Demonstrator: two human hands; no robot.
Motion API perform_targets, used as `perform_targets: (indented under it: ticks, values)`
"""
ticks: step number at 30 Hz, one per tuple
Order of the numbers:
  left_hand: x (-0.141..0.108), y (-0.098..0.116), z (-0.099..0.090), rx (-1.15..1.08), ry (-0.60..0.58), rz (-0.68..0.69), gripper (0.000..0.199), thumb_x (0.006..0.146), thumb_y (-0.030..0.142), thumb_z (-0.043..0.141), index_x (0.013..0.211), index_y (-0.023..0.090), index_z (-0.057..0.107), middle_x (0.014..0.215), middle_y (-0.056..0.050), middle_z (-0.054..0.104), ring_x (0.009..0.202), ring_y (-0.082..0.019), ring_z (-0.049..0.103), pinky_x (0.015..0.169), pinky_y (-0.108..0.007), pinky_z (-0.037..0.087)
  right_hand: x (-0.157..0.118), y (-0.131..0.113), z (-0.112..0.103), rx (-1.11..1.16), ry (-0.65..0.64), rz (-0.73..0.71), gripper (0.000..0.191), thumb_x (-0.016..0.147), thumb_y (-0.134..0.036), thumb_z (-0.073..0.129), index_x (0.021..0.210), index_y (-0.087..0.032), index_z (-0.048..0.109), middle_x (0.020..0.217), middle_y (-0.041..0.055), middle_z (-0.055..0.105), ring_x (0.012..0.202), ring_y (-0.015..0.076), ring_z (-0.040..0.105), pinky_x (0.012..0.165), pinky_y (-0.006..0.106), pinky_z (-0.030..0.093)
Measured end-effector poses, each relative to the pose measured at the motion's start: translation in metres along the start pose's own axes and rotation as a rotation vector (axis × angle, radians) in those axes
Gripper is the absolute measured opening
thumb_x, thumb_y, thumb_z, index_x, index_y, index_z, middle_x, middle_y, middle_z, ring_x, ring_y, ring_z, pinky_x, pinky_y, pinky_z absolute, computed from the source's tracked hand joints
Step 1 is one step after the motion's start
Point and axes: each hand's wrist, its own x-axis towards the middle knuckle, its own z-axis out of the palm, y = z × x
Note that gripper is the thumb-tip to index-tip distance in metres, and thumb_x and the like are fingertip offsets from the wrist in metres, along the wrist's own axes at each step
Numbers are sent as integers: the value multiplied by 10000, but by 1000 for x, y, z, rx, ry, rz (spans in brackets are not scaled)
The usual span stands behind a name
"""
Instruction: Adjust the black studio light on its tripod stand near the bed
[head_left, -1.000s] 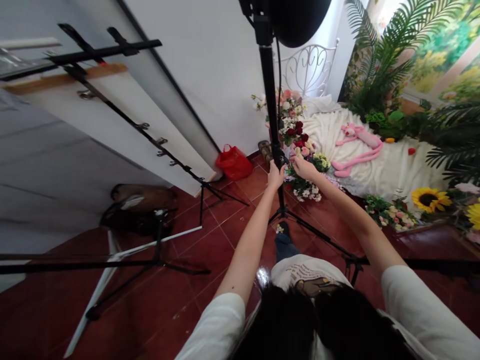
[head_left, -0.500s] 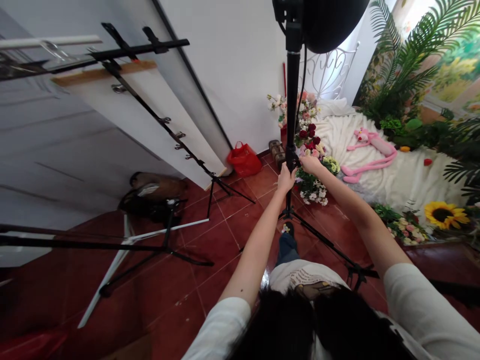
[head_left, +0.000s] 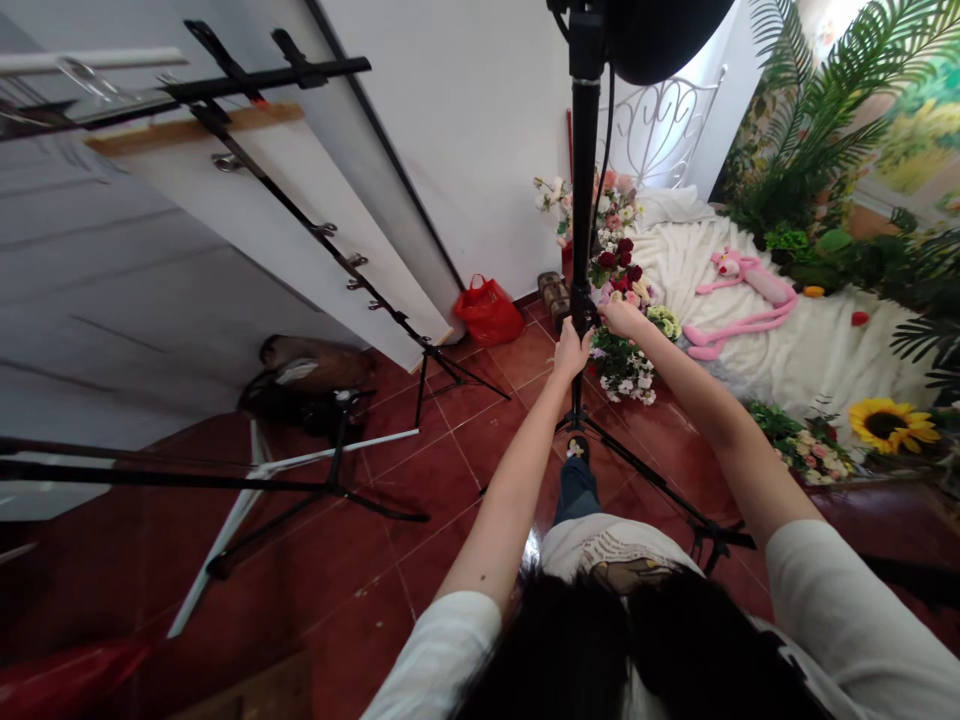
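The left hand (head_left: 570, 352) is closing round the pole of the stand (head_left: 584, 180), just below its collar (head_left: 580, 300), with thumb and fingers wrapping it. The right hand (head_left: 621, 318) is reaching in from the stand's right, its fingers bending against the collar; they are covering whatever is there, so I cannot tell whether they are pinching a knob or only touching.

The stand itself is standing upright in front of the person, its legs (head_left: 646, 471) spreading over the floor and the lamp (head_left: 660, 40) already sitting on top, a cord (head_left: 609, 150) hanging beside the pole. As I judge it, the setting up is largely done, and the work at the collar is what is remaining, since both hands are staying busy there.

Flowers (head_left: 624, 262) are crowding just behind the stand on its right, and a case (head_left: 553, 298) is lying behind it on the left. Farther left of the stand, a red bag (head_left: 489, 312) is resting by the wall, and a panel (head_left: 349, 215) is leaning beyond it. Well right of the stand, a pink toy (head_left: 761, 283) is lying on a white blanket (head_left: 667, 262).
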Motion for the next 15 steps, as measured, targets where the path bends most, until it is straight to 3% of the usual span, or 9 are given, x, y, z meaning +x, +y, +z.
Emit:
perform_targets:
  ticks: [8, 15]
  values:
    - [0, 2, 1, -13, 9, -24, 417, 964, 388, 481, 1310, 190, 361, 1374, -202, 568, 1311, -313, 563, 1004, -458, 504, -9, -1, 8, 77, 62, -29, 394, 960, -123, 404, 1286, -97, 624, 1106, 202, 734, 1052, 276, 692, 866, 300, 491]
    - [1, 0, 1, -12, 17, -12, 410, 965, 374, 477, 1315, 191, 365, 1384, -197, 559, 1320, -312, 554, 1019, -462, 491, -14, -1, 36, 109, 129, 48, 491, 1000, -172, 352, 1481, -144, 446, 1131, 178, 729, 1005, 264, 693, 840, 304, 489]
